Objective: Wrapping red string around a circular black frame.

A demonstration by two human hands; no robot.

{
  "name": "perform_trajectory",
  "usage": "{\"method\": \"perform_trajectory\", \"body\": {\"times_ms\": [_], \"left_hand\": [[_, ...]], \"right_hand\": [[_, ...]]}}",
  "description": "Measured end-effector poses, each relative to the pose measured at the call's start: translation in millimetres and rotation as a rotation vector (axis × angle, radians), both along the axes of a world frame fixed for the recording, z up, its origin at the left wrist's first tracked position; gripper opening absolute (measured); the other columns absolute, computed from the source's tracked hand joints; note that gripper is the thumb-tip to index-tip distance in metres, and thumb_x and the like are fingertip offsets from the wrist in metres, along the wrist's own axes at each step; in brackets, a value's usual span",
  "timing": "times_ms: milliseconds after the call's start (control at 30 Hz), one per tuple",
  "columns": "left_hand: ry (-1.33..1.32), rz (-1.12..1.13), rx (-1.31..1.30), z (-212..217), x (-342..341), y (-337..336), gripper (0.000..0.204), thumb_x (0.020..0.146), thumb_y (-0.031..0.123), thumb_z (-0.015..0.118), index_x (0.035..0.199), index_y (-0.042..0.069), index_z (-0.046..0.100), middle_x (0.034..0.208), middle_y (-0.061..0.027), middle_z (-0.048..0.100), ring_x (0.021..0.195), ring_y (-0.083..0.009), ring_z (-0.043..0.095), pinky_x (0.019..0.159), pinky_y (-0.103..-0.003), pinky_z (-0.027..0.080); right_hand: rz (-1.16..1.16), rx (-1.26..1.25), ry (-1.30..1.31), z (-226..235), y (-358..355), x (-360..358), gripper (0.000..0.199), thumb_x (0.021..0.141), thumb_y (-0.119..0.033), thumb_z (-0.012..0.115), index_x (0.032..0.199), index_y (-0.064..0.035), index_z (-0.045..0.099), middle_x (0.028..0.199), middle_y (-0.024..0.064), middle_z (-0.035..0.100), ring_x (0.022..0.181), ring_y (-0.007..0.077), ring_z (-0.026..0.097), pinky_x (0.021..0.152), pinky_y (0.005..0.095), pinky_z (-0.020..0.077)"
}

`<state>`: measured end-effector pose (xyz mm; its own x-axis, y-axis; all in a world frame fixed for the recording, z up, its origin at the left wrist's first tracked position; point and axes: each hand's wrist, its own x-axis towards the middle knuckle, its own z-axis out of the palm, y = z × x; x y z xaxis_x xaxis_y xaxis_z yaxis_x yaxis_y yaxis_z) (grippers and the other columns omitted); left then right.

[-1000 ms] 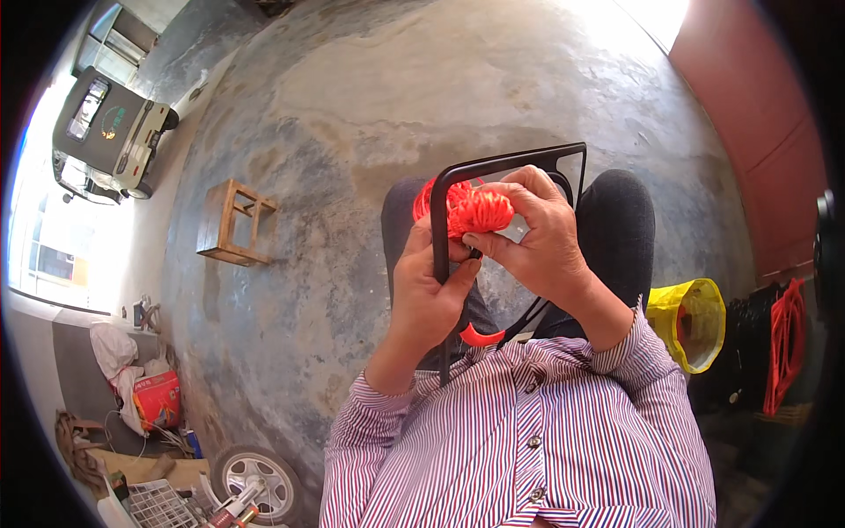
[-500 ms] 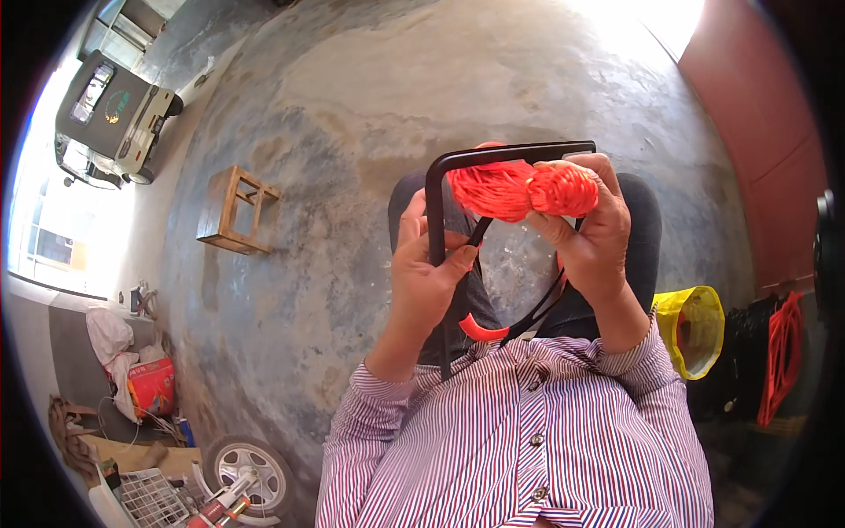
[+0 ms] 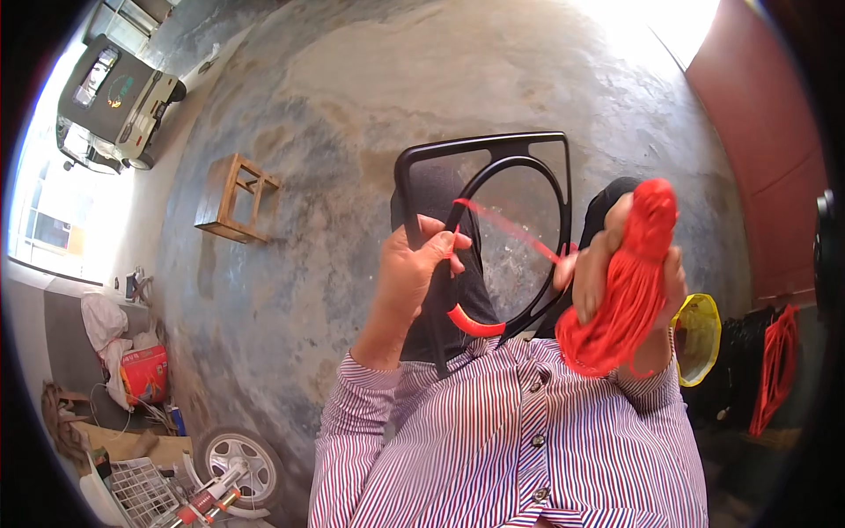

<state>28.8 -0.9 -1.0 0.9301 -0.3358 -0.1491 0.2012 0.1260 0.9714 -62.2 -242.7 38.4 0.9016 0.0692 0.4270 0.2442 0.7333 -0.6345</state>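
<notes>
A black frame [image 3: 486, 143] with an oval ring [image 3: 564, 204] inside it stands over my lap. My left hand [image 3: 407, 275] is closed at the frame's left side, thumb and fingers pinching the ring and the red strand there. Red cord wraps the ring's lower left part in a short band [image 3: 475, 324]. Off the frame's right side, my right hand [image 3: 591, 280] is closed around a bundle of red cord [image 3: 623, 304], which hides part of the palm. A thin red strand [image 3: 509, 231] runs across the ring toward my right hand.
On the floor at left is a wooden stool [image 3: 222, 198], with a parked three-wheeled vehicle [image 3: 119, 92] beyond. A wheel [image 3: 238, 466] and a red bag [image 3: 143, 374] lie lower left. A yellow-rimmed container [image 3: 698, 339] and more red cord [image 3: 775, 370] are at right.
My right hand has drawn the cord bundle from over the frame's top to its right and nearer me, turning it upright. The frame now faces up more fully, showing the ring.
</notes>
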Motion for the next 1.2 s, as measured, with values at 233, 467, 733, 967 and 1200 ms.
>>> {"method": "perform_trajectory", "body": {"times_ms": [233, 467, 733, 967, 1200], "left_hand": [[0.093, 0.059, -0.015, -6, 6, 25, 0.013, 0.096, 0.014, 0.061, 0.098, 0.001, 0.059, 0.078, -0.0156, 0.070, 0.060, -0.0174, 0.065, 0.057, -0.027, 0.054], [0.084, 0.056, -0.072, -12, 7, 29, 0.014, 0.097, 0.015, 0.060, 0.096, 0.002, 0.058, 0.074, -0.0142, 0.068, 0.059, -0.0179, 0.065, 0.056, -0.028, 0.054], [0.058, -0.010, 0.045, 18, -5, 21, 0.009, 0.095, 0.008, 0.061, 0.093, 0.000, 0.062, 0.082, -0.0127, 0.069, 0.067, -0.0159, 0.066, 0.062, -0.027, 0.055], [-0.380, -0.070, 0.303, 32, -18, 0, 0.010, 0.092, 0.003, 0.064, 0.094, -0.007, 0.067, 0.131, -0.0100, 0.057, 0.085, -0.0123, 0.065, 0.078, -0.026, 0.053], [-0.250, -0.076, 0.176, 19, -14, -6, 0.011, 0.089, 0.004, 0.068, 0.099, -0.001, 0.066, 0.089, -0.0028, 0.067, 0.083, -0.0114, 0.062, 0.075, -0.026, 0.049]], "right_hand": [[0.108, -0.168, 0.102, -10, 8, -29, 0.055, 0.092, -0.040, 0.063, 0.120, 0.0039, 0.046, 0.075, 0.0174, 0.062, 0.059, 0.0253, 0.062, 0.056, 0.0347, 0.0485], [-0.090, -0.367, 0.461, -28, 2, -18, 0.060, 0.085, -0.041, 0.074, 0.122, 0.0012, 0.054, 0.097, 0.0045, 0.062, 0.082, 0.0102, 0.060, 0.073, 0.0259, 0.0497], [-0.172, -0.515, 0.564, -49, -2, 36, 0.031, 0.091, -0.026, 0.070, 0.108, -0.0023, 0.059, 0.092, 0.0036, 0.063, 0.084, 0.0087, 0.061, 0.076, 0.0255, 0.0500], [-0.175, -0.564, 0.529, -66, 26, 75, 0.039, 0.086, -0.022, 0.077, 0.114, 0.0022, 0.065, 0.099, 0.0062, 0.067, 0.089, 0.0131, 0.063, 0.080, 0.0300, 0.0514], [0.032, -0.065, 0.397, -46, 34, 69, 0.033, 0.085, -0.003, 0.071, 0.117, 0.0003, 0.065, 0.107, 0.0085, 0.070, 0.103, 0.0185, 0.065, 0.095, 0.0349, 0.0484]]}}
